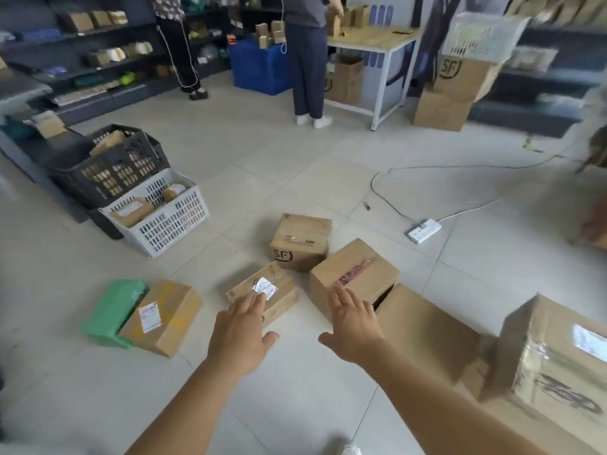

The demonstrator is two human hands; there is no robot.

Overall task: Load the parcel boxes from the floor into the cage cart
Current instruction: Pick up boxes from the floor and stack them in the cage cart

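Both hands reach out with fingers spread wide and hold nothing: the left hand [241, 330] hovers over the small flat box [262, 292] at lower centre of the frame, the right hand [353, 326] over the larger taped box [354, 274] just beside it. These parcels lie on the floor [295, 178]; no cage cart is in view. The flat box looks stiff and probably light, best gripped by its two short ends.

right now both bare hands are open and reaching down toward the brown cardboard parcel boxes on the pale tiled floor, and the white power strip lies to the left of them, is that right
One detail is wrong. The head view shows the white power strip lying to the right of the brown cardboard parcel boxes, not the left. The rest holds: the left hand and right hand are open, reaching down toward the boxes on the pale tiled floor.
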